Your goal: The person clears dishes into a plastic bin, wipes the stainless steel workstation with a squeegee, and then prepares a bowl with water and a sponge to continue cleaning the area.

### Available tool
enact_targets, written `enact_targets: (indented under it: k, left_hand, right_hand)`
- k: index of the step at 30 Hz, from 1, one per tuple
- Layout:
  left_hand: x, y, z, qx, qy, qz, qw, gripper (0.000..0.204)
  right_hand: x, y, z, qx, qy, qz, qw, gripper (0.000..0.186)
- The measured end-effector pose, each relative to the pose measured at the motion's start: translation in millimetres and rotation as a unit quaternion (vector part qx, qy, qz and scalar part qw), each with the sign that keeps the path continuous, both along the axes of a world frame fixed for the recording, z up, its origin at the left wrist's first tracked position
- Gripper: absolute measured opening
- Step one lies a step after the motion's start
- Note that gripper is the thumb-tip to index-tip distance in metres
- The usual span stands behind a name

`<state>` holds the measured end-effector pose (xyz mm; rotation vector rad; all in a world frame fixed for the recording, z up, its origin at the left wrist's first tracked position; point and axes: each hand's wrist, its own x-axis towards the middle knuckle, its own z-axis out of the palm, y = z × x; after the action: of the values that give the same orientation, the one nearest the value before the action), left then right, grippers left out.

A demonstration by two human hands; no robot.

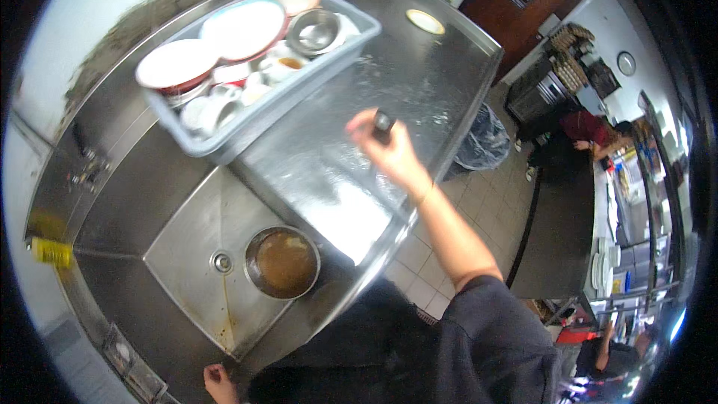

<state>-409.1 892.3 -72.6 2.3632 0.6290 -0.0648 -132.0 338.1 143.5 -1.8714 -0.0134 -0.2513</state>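
The grey tub (299, 97) is showing white plates (178, 62) with red rims. The steel bowl (283, 262) in the silver sink (187, 232) is holding brown liquid. The right hand (389, 151) is gripping a small black object (383, 124); a yellow sponge (51, 252) is sitting left.

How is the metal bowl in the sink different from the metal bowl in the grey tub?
The sink bowl holds brown liquid; the tub bowl looks empty. The sink bowl stands alone on the basin floor; the tub bowl rests tilted among plates and cups. Both are round, shiny metal.
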Motion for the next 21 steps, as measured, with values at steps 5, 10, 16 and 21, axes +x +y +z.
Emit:
enact_targets:
  k: [5,10,16,21]
  left_hand:
    - [28,-83,-23,-0.058,-0.102,0.012,0.993,0.009]
    - [-22,-157,3,-0.012,-0.148,0.032,0.988,0.012]
    - [-14,-205,37,-0.013,-0.109,0.133,0.985,0.015]
    - [26,-226,41,0.027,-0.045,0.122,0.991,0.019]
  right_hand:
    - [107,-221,-20,-0.314,-0.134,-0.131,0.931,0.016]
    - [167,-349,-115,-0.466,0.059,-0.058,0.881,0.023]
    - [112,-217,-149,-0.474,0.052,0.085,0.875,0.031]
    - [8,8,-143,-0.228,-0.094,0.176,0.953,0.008]
